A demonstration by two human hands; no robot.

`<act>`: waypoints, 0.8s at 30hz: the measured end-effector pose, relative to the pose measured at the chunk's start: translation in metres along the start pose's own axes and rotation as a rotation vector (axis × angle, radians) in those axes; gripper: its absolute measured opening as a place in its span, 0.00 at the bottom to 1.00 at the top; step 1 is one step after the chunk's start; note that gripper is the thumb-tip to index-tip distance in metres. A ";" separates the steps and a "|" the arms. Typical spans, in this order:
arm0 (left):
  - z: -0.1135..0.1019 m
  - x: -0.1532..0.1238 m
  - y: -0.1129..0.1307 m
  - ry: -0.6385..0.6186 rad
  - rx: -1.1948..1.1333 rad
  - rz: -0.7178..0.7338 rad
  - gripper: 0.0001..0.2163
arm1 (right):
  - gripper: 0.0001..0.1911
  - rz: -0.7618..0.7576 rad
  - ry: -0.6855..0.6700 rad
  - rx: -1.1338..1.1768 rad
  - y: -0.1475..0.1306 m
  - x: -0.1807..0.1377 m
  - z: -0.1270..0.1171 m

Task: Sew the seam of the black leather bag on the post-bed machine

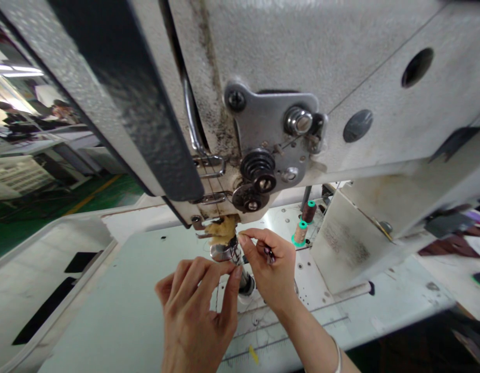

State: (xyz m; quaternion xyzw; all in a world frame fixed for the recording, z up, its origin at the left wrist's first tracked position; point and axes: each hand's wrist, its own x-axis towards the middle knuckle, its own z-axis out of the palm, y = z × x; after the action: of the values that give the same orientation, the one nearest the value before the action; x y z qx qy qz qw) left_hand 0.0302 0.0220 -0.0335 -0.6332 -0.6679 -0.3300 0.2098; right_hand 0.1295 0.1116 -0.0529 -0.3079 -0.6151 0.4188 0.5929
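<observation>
Just below the head of a sewing machine [271, 57], both hands meet at the needle area. My left hand [199, 308] has its thumb and forefinger pinched together beside the machine's narrow post [245, 284]; what lies between them is too fine to make out. Higher and to the right, my right hand [271, 264] pinches with thumb and forefinger close to the needle. A small dark shiny object [269, 254] is tucked in its curled fingers. Yellowish fluffy material [222, 230] hangs around the needle bar. Thin threads run down from the metal thread guide [212, 166].
Two thread spools, one brown [309, 211] and one peach [300, 234], stand behind on the machine bed. A yellow scrap [253, 354] lies by the ruler marks on the pale table [119, 300]. Dark flat pieces [45, 311] lie in a white trough at left. People sit far back.
</observation>
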 end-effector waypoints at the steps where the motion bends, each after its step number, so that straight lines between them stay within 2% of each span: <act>1: 0.000 0.000 0.000 0.003 -0.006 0.004 0.01 | 0.05 0.001 0.003 0.001 0.000 0.000 0.000; 24: 0.000 0.001 -0.001 0.006 -0.019 0.021 0.02 | 0.04 0.006 0.023 0.028 0.002 0.001 0.001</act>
State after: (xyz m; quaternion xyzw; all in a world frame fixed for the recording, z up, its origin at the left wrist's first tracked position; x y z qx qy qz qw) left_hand 0.0294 0.0227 -0.0327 -0.6411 -0.6575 -0.3361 0.2090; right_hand 0.1280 0.1129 -0.0539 -0.3060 -0.6015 0.4255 0.6030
